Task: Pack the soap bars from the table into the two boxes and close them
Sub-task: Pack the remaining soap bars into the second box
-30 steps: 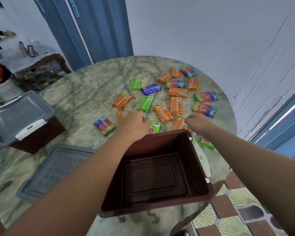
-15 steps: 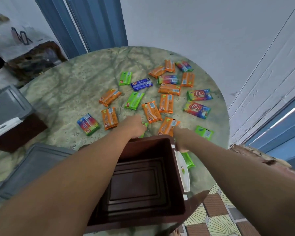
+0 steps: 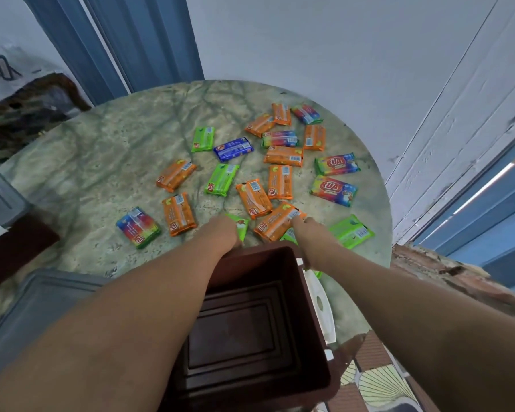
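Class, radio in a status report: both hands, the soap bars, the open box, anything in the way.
Left hand on a green soap bar; right hand at an orange bar, grips hidden. Brown box open, empty. Other bars loose on table. Nothing blocking.

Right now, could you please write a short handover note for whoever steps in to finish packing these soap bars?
Left hand: on a green soap bar just beyond the open brown box; its grip is hidden from view.
Right hand: fingertips on an orange soap bar; grip likewise unclear.
Things: the open box sits at the table's near edge with nothing inside, its grey lid lying to its left. The second box, lid on, stands at the left edge. About twenty bars lie scattered on the marble table.
Done: nothing packed yet.
Left: pack all bars into both boxes, then close them.
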`<state>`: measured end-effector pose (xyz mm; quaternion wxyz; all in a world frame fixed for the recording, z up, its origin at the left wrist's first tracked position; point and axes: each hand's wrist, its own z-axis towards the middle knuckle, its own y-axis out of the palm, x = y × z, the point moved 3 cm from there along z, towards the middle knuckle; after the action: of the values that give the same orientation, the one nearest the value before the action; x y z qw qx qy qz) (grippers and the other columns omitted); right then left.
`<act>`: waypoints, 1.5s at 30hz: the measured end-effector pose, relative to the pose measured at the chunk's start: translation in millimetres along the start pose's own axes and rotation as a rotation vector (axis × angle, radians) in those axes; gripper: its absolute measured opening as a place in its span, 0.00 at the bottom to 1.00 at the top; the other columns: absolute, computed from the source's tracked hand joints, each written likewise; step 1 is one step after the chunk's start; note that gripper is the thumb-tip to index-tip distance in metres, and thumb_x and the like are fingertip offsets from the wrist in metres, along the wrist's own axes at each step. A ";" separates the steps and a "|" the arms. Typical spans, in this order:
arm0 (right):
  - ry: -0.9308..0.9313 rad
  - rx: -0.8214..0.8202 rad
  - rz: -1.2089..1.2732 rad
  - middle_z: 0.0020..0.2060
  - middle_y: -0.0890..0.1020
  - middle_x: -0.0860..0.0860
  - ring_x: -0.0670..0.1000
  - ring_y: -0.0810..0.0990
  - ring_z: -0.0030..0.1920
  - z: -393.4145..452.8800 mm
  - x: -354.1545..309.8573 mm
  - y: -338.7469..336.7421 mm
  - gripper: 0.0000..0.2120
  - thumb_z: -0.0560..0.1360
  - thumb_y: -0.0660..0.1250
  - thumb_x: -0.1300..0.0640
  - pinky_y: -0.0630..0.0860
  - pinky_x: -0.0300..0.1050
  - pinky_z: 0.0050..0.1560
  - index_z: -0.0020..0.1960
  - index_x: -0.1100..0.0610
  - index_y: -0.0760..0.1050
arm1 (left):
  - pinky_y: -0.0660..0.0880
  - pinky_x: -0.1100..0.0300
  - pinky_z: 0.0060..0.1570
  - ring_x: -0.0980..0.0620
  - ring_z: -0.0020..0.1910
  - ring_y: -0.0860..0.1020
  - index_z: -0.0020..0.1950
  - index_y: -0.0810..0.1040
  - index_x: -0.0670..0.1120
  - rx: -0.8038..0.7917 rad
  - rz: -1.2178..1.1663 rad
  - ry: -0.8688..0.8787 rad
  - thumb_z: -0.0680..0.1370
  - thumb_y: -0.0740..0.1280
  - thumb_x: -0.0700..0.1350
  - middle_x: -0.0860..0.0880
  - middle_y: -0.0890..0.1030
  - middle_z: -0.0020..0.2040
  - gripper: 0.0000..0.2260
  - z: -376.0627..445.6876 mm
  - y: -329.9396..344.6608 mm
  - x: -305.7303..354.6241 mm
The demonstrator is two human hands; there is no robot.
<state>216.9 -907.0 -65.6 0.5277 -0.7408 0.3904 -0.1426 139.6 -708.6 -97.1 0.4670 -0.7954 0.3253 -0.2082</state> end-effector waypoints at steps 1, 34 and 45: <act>0.004 0.011 0.000 0.66 0.70 0.60 0.64 0.76 0.63 -1.2 -0.3 -0.8 0.41 0.68 0.81 0.61 0.76 0.55 0.61 0.73 0.59 0.62 | 0.76 0.53 0.54 0.42 0.60 0.80 0.68 0.77 0.41 -0.002 0.020 -0.003 0.77 0.72 0.51 0.41 0.80 0.63 0.23 0.9 0.2 1.2; -0.406 0.532 0.478 0.53 0.77 0.47 0.52 0.80 0.52 -108.7 -118.5 2.9 0.39 0.64 0.77 0.48 0.73 0.43 0.48 0.69 0.51 0.61 | 0.75 0.46 0.49 0.41 0.53 0.75 0.67 0.65 0.45 0.765 -0.383 0.152 0.67 0.75 0.54 0.43 0.74 0.58 0.34 -194.1 -17.5 -111.5; -0.448 -0.042 -0.242 0.62 0.75 0.49 0.55 0.75 0.59 -78.7 -95.7 60.6 0.37 0.66 0.76 0.50 0.79 0.55 0.53 0.71 0.48 0.64 | 0.71 0.49 0.54 0.44 0.60 0.71 0.69 0.60 0.51 0.315 0.133 0.353 0.74 0.71 0.54 0.47 0.71 0.61 0.29 -208.0 36.1 -97.7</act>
<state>79.3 -898.3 -68.8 0.5647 -0.8060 0.1752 -0.0286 -72.7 -778.0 -32.2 0.5340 -0.6409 0.4167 -0.3611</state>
